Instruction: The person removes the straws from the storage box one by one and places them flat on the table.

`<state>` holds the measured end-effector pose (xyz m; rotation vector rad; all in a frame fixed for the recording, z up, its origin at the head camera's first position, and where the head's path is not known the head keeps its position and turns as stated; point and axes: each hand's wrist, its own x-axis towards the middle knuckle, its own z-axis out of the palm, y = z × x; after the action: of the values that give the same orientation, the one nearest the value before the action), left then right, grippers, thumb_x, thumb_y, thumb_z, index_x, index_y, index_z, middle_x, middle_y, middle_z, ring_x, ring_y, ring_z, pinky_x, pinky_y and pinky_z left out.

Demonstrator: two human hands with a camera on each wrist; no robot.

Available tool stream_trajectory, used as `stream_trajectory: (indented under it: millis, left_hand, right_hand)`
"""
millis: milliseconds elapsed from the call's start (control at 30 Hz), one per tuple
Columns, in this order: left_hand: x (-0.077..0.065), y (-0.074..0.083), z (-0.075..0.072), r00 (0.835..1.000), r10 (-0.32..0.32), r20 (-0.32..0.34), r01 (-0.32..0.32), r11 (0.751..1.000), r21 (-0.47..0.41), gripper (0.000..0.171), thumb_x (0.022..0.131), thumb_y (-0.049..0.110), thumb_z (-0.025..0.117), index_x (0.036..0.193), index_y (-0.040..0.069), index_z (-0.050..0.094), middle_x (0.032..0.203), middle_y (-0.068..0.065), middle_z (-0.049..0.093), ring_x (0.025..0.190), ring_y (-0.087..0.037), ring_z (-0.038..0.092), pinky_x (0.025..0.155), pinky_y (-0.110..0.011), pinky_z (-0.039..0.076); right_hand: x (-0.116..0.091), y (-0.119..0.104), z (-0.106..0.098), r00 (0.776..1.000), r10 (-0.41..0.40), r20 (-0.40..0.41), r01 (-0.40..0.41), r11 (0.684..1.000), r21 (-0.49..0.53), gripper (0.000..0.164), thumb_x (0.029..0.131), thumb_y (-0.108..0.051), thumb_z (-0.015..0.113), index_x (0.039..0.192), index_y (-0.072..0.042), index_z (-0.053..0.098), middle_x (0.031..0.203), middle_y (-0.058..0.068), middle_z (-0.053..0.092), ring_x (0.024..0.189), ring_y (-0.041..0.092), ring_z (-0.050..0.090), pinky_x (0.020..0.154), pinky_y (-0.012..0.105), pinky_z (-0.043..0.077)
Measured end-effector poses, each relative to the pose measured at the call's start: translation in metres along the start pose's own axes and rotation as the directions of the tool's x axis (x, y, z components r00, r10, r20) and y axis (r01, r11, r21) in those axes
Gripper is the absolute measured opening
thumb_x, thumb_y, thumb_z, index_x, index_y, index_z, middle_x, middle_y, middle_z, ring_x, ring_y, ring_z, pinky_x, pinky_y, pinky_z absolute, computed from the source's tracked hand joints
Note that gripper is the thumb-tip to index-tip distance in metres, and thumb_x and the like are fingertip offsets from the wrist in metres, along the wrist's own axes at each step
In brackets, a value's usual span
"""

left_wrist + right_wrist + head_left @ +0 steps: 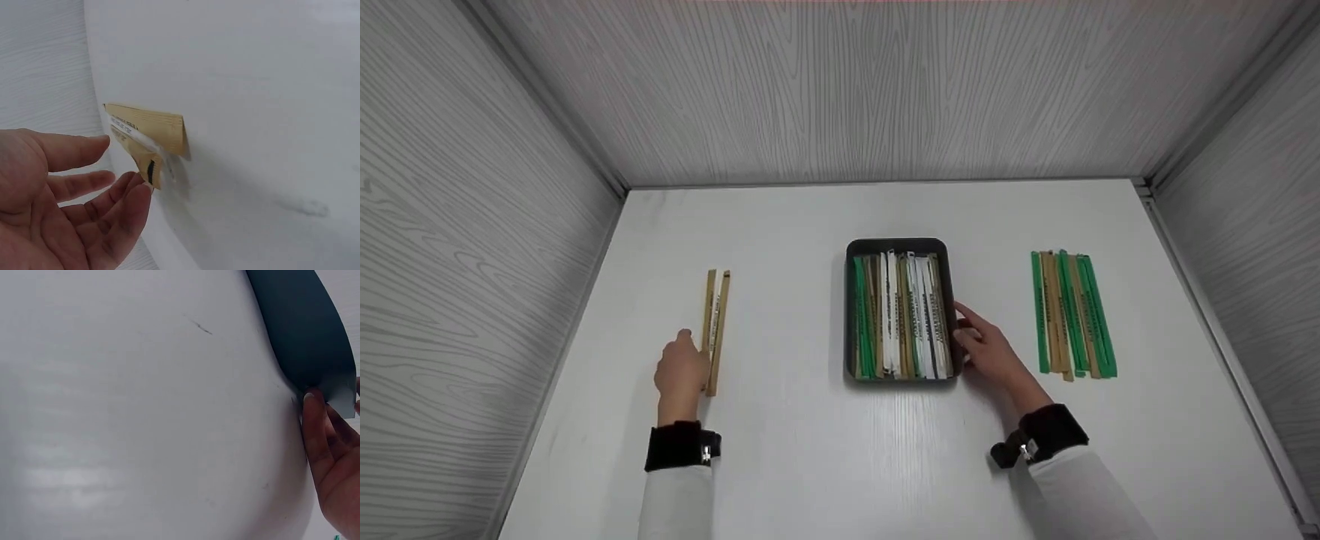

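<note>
On the left of the table lie two brown paper stick packets point(721, 330) with a white stick packet point(136, 134) between them. Beside these, my left hand point(682, 369) has its fingers loosely bent; in the left wrist view the fingertips are close to the end of the nearer brown packet point(147, 164), and contact is hard to tell. At the middle stands a dark tray point(901, 245) filled with green, brown and white stick packets point(891, 315). My right hand point(994, 351) touches the tray's right side with its fingertips, near the front corner.
A row of green and brown stick packets point(1072, 315) lies to the right of the tray. Grey wood-grain panels point(840, 90) enclose the white table point(810, 450) at the back and both sides.
</note>
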<state>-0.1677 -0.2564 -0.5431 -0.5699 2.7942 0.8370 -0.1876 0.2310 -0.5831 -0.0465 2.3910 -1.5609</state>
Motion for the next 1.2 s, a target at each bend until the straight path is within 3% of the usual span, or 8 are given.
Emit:
stream_trajectory:
  millis: [100, 200, 300, 500, 633, 933, 1067, 1200]
  left_hand:
    - [-0.005, 0.016, 0.004, 0.995, 0.036, -0.09, -0.036, 0.999, 0.005, 0.053, 0.095, 0.005, 0.051, 0.143, -0.012, 0.036, 0.112, -0.036, 0.047, 0.093, -0.046, 0.056, 0.065, -0.052, 0.051]
    - [-0.012, 0.04, 0.013, 0.978, 0.111, -0.174, -0.113, 0.994, 0.002, 0.054, 0.093, 0.006, 0.059, 0.141, -0.01, 0.041, 0.112, -0.032, 0.047, 0.097, -0.044, 0.054, 0.069, -0.051, 0.05]
    - [-0.02, 0.069, 0.025, 0.961, 0.209, -0.182, -0.212, 0.977, 0.0, 0.053, 0.092, 0.008, 0.065, 0.139, -0.006, 0.046, 0.117, -0.03, 0.048, 0.101, -0.041, 0.054, 0.075, -0.048, 0.05]
    - [-0.039, 0.121, 0.057, 0.917, 0.385, -0.105, -0.387, 0.922, -0.003, 0.046, 0.09, 0.013, 0.068, 0.133, -0.001, 0.056, 0.116, -0.022, 0.055, 0.105, -0.036, 0.056, 0.083, -0.047, 0.048]
    - [-0.051, 0.148, 0.078, 0.886, 0.461, -0.044, -0.463, 0.886, -0.03, 0.044, 0.091, 0.013, 0.067, 0.132, 0.0, 0.057, 0.115, -0.02, 0.058, 0.104, -0.033, 0.058, 0.086, -0.045, 0.049]
    - [-0.062, 0.181, 0.112, 0.83, 0.545, 0.117, -0.54, 0.838, -0.078, 0.048, 0.095, 0.006, 0.06, 0.139, -0.006, 0.047, 0.125, -0.025, 0.058, 0.104, -0.034, 0.062, 0.086, -0.04, 0.052]
    - [-0.06, 0.187, 0.126, 0.819, 0.553, 0.154, -0.552, 0.832, -0.05, 0.038, 0.092, -0.002, 0.057, 0.129, -0.008, 0.053, 0.099, -0.021, 0.066, 0.08, -0.028, 0.067, 0.065, -0.035, 0.056]
    - [-0.059, 0.186, 0.139, 0.809, 0.556, 0.19, -0.567, 0.824, 0.003, 0.042, 0.089, -0.003, 0.06, 0.129, -0.009, 0.051, 0.08, -0.016, 0.065, 0.056, -0.021, 0.06, 0.046, -0.03, 0.048]
  right_hand:
    - [0.0, 0.0, 0.0, 1.0, 0.0, 0.005, 0.0, 1.0, 0.028, 0.053, 0.105, -0.019, 0.047, 0.155, -0.023, 0.031, 0.138, 0.022, 0.046, 0.095, 0.031, 0.058, 0.067, 0.037, 0.053]
    - [0.0, -0.001, 0.002, 1.0, 0.013, 0.003, -0.013, 0.999, 0.032, 0.053, 0.105, -0.02, 0.046, 0.155, -0.025, 0.03, 0.138, 0.021, 0.046, 0.094, 0.03, 0.058, 0.066, 0.038, 0.053]
    - [-0.001, 0.0, 0.002, 1.0, 0.024, -0.001, -0.024, 0.999, 0.022, 0.054, 0.105, -0.022, 0.046, 0.156, -0.027, 0.03, 0.139, 0.019, 0.046, 0.094, 0.03, 0.058, 0.068, 0.038, 0.053]
    - [-0.003, 0.004, 0.002, 1.0, 0.001, 0.01, -0.001, 1.0, 0.024, 0.054, 0.105, -0.022, 0.047, 0.156, -0.025, 0.028, 0.141, 0.021, 0.045, 0.096, 0.03, 0.058, 0.068, 0.037, 0.052]
    - [-0.003, 0.006, 0.003, 0.999, -0.03, 0.012, 0.029, 0.998, 0.049, 0.054, 0.105, -0.022, 0.048, 0.156, -0.022, 0.029, 0.14, 0.022, 0.046, 0.094, 0.031, 0.057, 0.067, 0.037, 0.052]
    - [-0.002, 0.006, 0.001, 1.0, -0.021, 0.007, 0.021, 0.999, 0.031, 0.054, 0.105, -0.022, 0.047, 0.156, -0.026, 0.029, 0.14, 0.02, 0.046, 0.092, 0.028, 0.058, 0.066, 0.036, 0.052]
    - [-0.003, 0.004, 0.0, 1.0, -0.016, 0.01, 0.016, 1.0, 0.026, 0.054, 0.105, -0.022, 0.046, 0.156, -0.022, 0.028, 0.141, 0.023, 0.045, 0.094, 0.03, 0.057, 0.067, 0.036, 0.052]
    - [-0.009, -0.011, 0.0, 1.0, -0.002, 0.031, 0.001, 0.999, 0.038, 0.055, 0.105, -0.019, 0.045, 0.157, -0.016, 0.026, 0.142, 0.026, 0.043, 0.096, 0.032, 0.057, 0.069, 0.038, 0.052]
